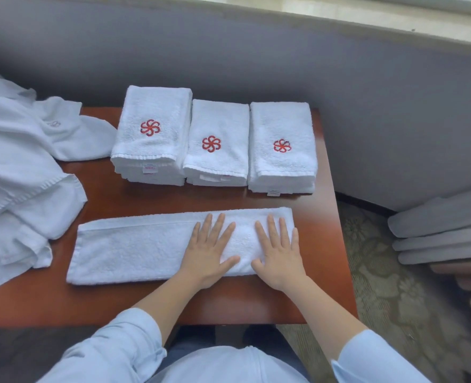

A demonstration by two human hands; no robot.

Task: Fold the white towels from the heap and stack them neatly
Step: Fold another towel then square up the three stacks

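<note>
A white towel (134,247), folded into a long strip, lies across the front of the red-brown table (145,302). My left hand (209,250) and my right hand (278,252) both press flat on its right part, fingers straight and spread, side by side. Behind it stand three stacks of folded white towels with a red flower logo on top: a left stack (152,134), a middle stack (217,142) and a right stack (282,146). The heap of unfolded white towels (15,172) spreads over the table's left end.
A grey upholstered wall (256,59) runs behind the table. To the right lies patterned carpet (389,286), with grey and brown curtain folds (444,236) at the far right. The table's right edge is close to my right hand.
</note>
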